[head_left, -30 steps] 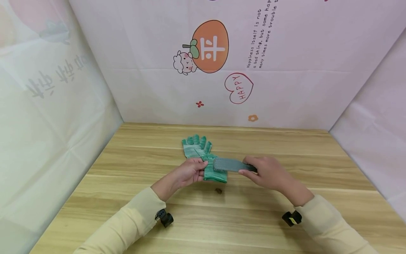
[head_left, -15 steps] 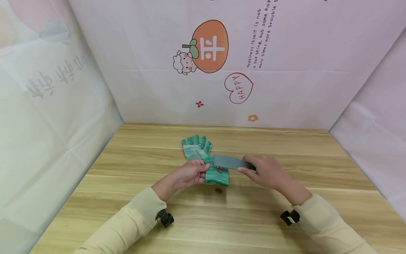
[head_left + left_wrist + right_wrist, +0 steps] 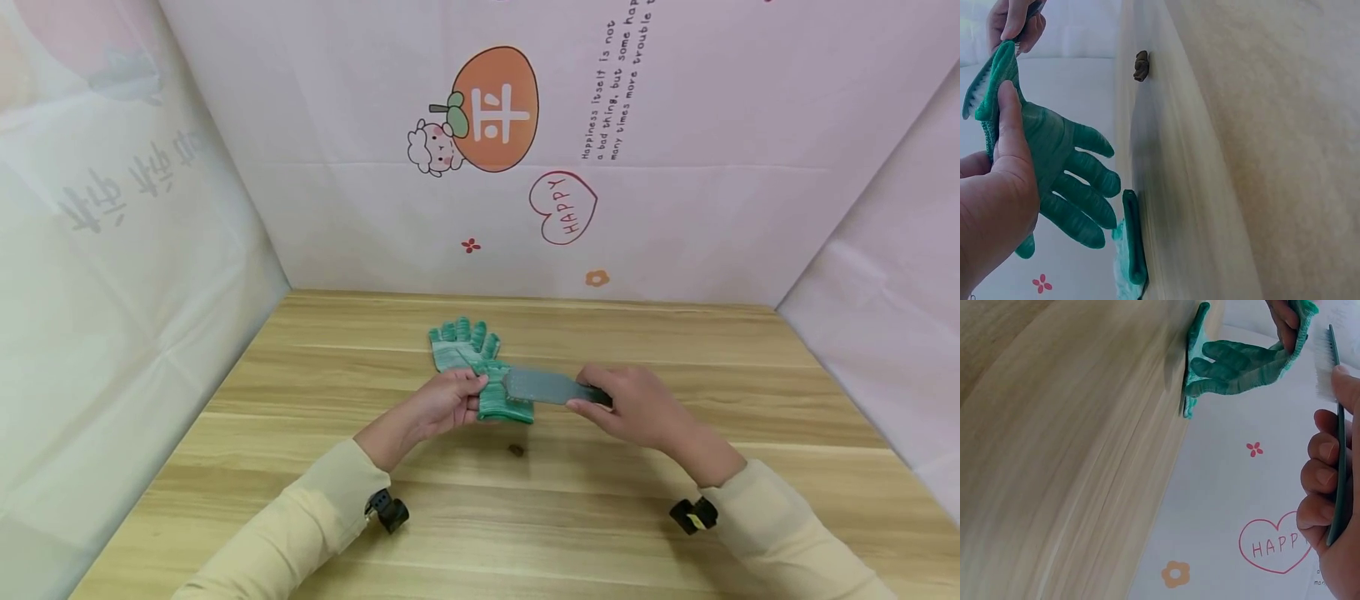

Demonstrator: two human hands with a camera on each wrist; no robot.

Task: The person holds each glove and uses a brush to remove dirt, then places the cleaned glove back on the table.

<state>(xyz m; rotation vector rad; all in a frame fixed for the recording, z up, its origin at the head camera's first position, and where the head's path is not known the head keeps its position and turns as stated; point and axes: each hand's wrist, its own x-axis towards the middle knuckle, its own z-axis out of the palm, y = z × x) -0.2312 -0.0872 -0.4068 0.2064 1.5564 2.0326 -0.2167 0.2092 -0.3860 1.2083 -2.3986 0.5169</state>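
Observation:
My left hand [image 3: 442,404] pinches a green and white knit glove [image 3: 495,410] near its cuff, thumb on one side. In the left wrist view, the glove's fingers [image 3: 1088,175] hang free above the table. My right hand [image 3: 637,408] grips the handle of a dark green brush [image 3: 543,387]. In the right wrist view, its white bristles [image 3: 1324,365] face the glove's cuff side; whether they touch it now I cannot tell. A second matching glove [image 3: 450,357] lies flat on the table behind, partly covered in the head view by the held one.
A small dark brown lump [image 3: 516,450] lies on the wood-grain table [image 3: 525,525] in front of the hands. Printed white sheets [image 3: 360,225] stand along the back and both sides of the table. Each wrist wears a black camera.
The held glove's cuff dipped slightly half a second ago and is now raised again. The brush head has moved a little over the cuff. The second glove and brown lump stay put.

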